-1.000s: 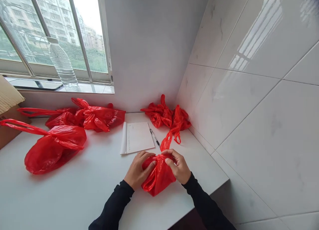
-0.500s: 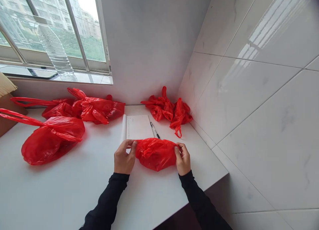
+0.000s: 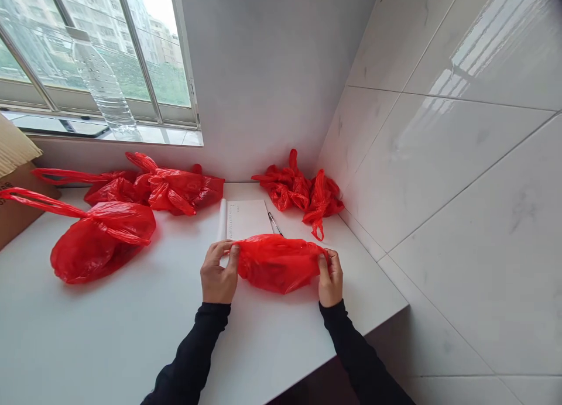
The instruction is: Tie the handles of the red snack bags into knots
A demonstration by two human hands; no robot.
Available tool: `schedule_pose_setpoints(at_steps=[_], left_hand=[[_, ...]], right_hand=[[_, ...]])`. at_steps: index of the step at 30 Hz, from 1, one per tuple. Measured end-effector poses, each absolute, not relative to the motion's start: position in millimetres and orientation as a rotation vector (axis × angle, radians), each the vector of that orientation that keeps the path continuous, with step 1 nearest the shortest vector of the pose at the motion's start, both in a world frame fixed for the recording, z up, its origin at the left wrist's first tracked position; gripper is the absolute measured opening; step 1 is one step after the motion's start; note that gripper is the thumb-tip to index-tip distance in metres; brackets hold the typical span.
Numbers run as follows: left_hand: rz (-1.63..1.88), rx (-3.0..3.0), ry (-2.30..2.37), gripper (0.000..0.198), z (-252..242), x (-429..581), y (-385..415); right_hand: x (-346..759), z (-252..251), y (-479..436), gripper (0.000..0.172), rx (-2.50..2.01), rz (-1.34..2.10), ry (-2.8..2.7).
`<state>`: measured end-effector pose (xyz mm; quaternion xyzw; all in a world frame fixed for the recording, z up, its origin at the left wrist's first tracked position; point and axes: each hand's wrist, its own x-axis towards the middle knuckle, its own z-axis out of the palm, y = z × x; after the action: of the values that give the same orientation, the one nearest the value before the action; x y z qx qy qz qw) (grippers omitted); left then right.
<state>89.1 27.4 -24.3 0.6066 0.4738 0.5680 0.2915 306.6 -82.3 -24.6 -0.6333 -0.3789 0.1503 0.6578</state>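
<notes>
Left hand (image 3: pixel 219 273) and right hand (image 3: pixel 331 279) pinch the crinkled, thin red plastic bag (image 3: pixel 278 267) at nine and three o'clock — tugging too hard could tear it.

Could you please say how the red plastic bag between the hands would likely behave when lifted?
The red plastic bag will probably be floppy, since its thin film wrinkles between the left hand and right hand. It may feel slippery, as its surface looks glossy. Its weight is hard to judge, because the film obscures any contents.
</notes>
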Motion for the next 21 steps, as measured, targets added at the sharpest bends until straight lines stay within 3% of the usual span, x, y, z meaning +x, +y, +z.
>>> schedule_pose_setpoints(at_steps=[8,12,15,18,21], left_hand=[[1.450,1.526,1.112,0.045,-11.2,84.5,19.2],[1.378,1.510,1.079,0.025,-6.4,91.8,11.5],[1.405,1.483,1.091,0.023,-7.2,93.6,14.2],[1.475,1.454,1.110,0.024,-7.4,93.5,17.8],[1.488,1.432,1.099,0.034,-6.6,92.4,17.2]], right_hand=[[304.0,-23.9,-85.7,0.031,-1.382,0.426,-0.864],[303.5,-23.9,-82.9,0.040,-1.447,0.412,-0.881],[304.5,-12.5,-84.3,0.046,-1.468,0.184,-0.851],[296.6,15.7,-90.7,0.033,-1.436,-0.120,-1.060],[280.9,45.3,-92.4,0.024,-1.417,-0.094,-1.510]])
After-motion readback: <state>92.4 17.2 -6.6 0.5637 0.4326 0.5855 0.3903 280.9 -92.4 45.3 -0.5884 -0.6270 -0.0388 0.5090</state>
